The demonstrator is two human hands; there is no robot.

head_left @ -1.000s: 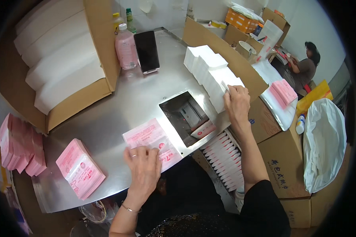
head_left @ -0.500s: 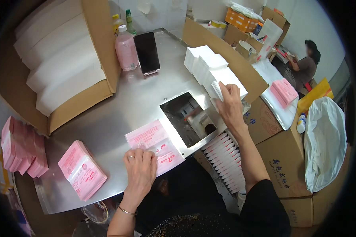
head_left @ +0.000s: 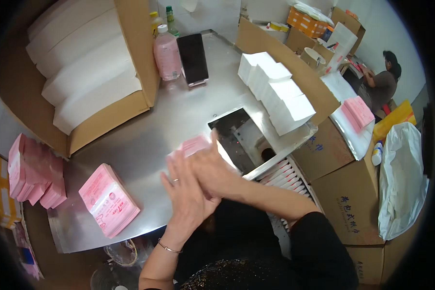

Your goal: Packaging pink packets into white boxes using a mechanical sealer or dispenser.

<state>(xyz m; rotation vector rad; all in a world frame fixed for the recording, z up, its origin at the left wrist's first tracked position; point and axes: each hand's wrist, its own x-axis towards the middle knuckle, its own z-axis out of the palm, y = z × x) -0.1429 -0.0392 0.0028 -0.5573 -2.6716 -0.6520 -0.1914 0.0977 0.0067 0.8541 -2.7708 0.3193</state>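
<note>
A: Clock positions read from the hands, top of view as 12. State of fingers?

B: Left hand point(head_left: 187, 195): fingers extended, slightly apart. Right hand point(head_left: 211, 168) crosses against it; motion blur, so cannot tell whether its fingers are clamped on anything.

A: Location of the flat pink printed film wrapper point(head_left: 196, 144)?

B: At 12, just beyond the fingers and partly covered by them, on the brushed-metal tabletop point(head_left: 145, 133). Contact unclear.

A: Surface, otherwise?

B: Rectangular dark opening point(head_left: 241, 142) at 2. Stepped white paper stacks point(head_left: 275, 94) between 1 and 2. Black upright phone point(head_left: 193, 60) at 12, beside a clear plastic bottle of pink liquid point(head_left: 168, 58). Stack of pink printed packets point(head_left: 108, 200) between 8 and 9. Open brown cardboard carton point(head_left: 137, 53) between 10 and 11, holding long white paper blocks point(head_left: 89, 77).

A: Room?

B: Pale wall point(head_left: 396, 31) and a seated person in a dark top point(head_left: 384, 87) at 2; crumpled white plastic bag point(head_left: 403, 181) at 3.
</note>
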